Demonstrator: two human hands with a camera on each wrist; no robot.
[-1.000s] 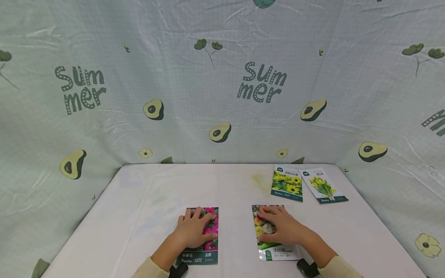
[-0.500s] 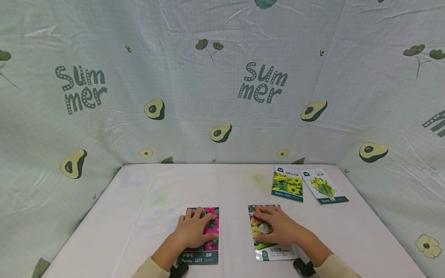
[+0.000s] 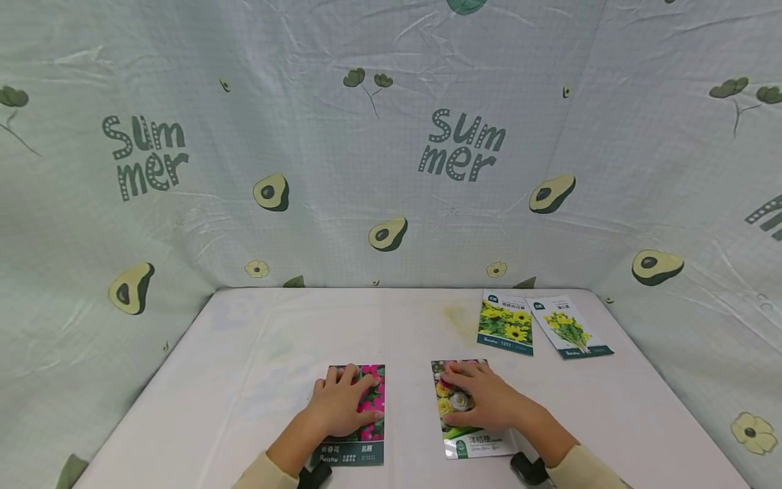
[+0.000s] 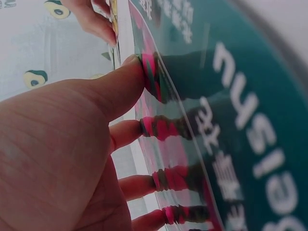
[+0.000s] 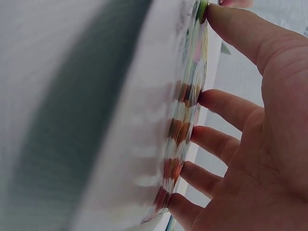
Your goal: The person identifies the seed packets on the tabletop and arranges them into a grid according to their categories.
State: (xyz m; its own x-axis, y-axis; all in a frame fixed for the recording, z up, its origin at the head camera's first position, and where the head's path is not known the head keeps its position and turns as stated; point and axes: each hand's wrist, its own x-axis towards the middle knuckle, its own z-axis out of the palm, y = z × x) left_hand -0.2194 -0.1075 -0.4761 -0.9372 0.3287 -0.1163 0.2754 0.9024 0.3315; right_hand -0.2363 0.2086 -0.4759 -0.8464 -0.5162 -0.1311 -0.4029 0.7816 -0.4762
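Observation:
Two flower seed packets lie flat on the table near its front, a hand on each. My left hand [image 3: 341,407] rests its spread fingers on the pink-flowered packet [image 3: 360,454] with a dark green band. In the left wrist view, its thumb and fingertips touch the glossy face of that packet [image 4: 192,101]. My right hand [image 3: 495,402] presses spread fingertips on a packet with yellow and white blooms [image 3: 455,387]. The right wrist view shows those fingertips against the packet [image 5: 185,110], not curled round it. Both hands cover part of the printed pictures.
At the back right lie two more packets: one with yellow daisy-like flowers [image 3: 504,322] and, slanted beside it, one with a yellow bunch [image 3: 568,327]. A pale cloth covers the table [image 3: 287,326]. Behind it hangs an avocado-print curtain [image 3: 330,156].
My right hand has slid its packet leftward across the table, nearer to the pink-flowered one. The left hand and its packet have stayed in place, as have the two at the back.

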